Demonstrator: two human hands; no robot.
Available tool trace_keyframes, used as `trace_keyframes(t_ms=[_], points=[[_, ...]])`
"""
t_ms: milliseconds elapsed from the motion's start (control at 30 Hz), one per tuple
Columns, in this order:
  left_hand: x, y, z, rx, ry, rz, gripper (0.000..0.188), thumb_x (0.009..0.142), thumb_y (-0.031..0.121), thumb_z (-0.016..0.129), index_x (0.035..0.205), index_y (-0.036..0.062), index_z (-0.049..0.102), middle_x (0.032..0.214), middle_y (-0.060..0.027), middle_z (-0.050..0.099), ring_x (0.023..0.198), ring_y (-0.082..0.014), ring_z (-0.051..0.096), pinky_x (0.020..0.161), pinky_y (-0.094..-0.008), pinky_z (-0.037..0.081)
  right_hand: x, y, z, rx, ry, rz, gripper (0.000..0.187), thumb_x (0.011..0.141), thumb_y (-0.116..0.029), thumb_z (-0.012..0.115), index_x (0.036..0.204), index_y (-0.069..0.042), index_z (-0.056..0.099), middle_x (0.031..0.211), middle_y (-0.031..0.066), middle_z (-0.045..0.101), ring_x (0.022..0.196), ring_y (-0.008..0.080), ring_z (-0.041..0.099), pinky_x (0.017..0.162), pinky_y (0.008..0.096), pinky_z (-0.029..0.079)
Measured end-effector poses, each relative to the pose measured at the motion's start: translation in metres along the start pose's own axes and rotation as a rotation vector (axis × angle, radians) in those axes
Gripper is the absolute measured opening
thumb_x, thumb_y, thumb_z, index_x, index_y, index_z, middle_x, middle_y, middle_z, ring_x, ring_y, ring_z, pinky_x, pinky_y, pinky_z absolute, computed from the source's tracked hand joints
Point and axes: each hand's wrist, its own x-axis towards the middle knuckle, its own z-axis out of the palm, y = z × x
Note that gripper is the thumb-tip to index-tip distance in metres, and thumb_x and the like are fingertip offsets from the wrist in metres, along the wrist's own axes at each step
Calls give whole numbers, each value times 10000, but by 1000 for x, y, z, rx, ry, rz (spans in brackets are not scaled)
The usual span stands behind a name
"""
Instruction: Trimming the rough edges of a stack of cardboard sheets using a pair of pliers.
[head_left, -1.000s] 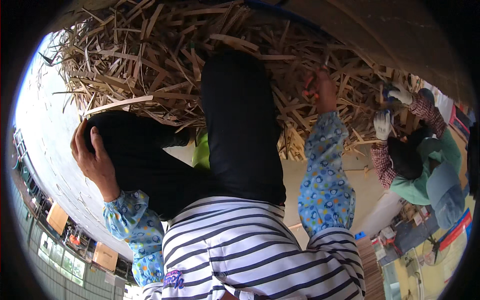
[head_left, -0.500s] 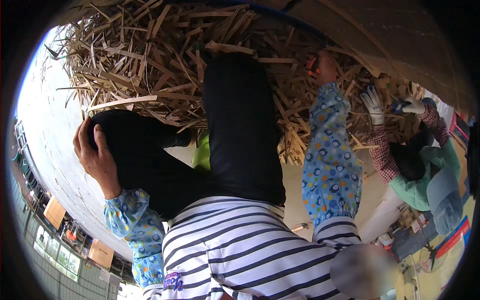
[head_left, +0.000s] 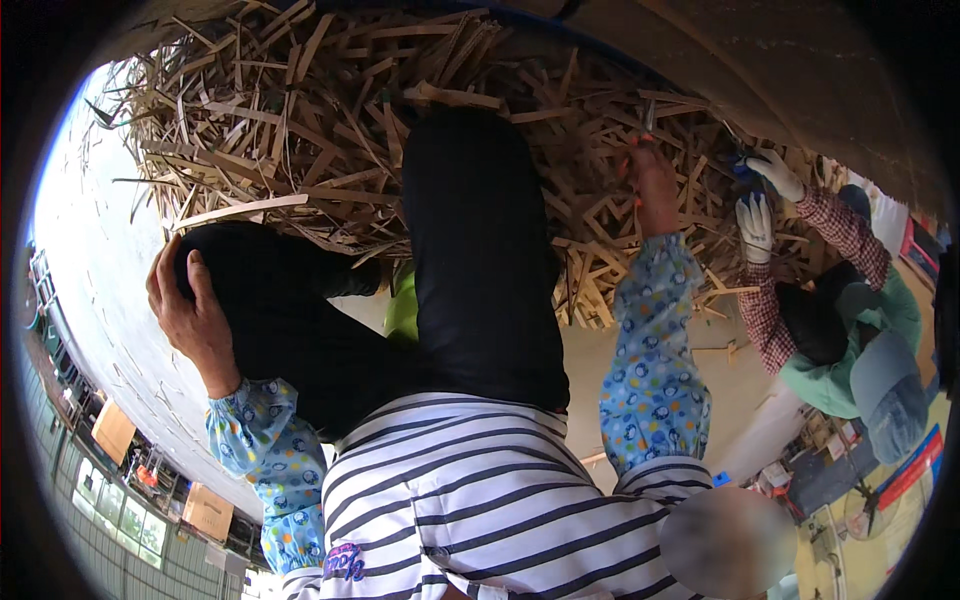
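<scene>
My left hand rests on my bent left knee, its fingers spread over the dark trousers and holding nothing. Over the heap of flat brown strips, my right hand is closed round a hand tool with orange handles. A slim metal tip sticks out beyond the fingers, pointing away from me; its exact kind is not clear. Strips lie all around that hand, and I cannot make out any between the tool's jaws.
At the right, a co-worker in checked sleeves and white gloves holds a blue-handled tool over the same heap. A large brown sheet hangs beyond. Scattered bits lie on the pale floor.
My right hand has drawn back toward me with the orange-handled tool, whose metal tip now shows. The co-worker's gloved hands have shifted and come closer together. My left hand stays put.
</scene>
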Motion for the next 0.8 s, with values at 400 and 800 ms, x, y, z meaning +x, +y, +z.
trace_keyframes(t_ms=[400, 800], points=[[2, 0, -10, 20, 72, -35, 261, 852, 214, 616, 1079, 85, 626, 1094, -108, 609, 1034, -308, 552, 905, -383, 425, 29, 10, 71, 187, -426, -53, 219, 910, -236, 501, 776, -70, 549, 624, 60, 561, 522, 168, 556, 424, 317, 415], [-25, -20, -42, 95, 195, -105, 352, 792, 265, 633, 1104, 106, 599, 1137, -81, 548, 1114, -277, 478, 934, -418, 349, -48, -124, 145, 137, -285, -464, 172, 865, -190, 581, 900, -23, 596, 760, 29, 613, 656, 92, 538, 584, 246, 425]])
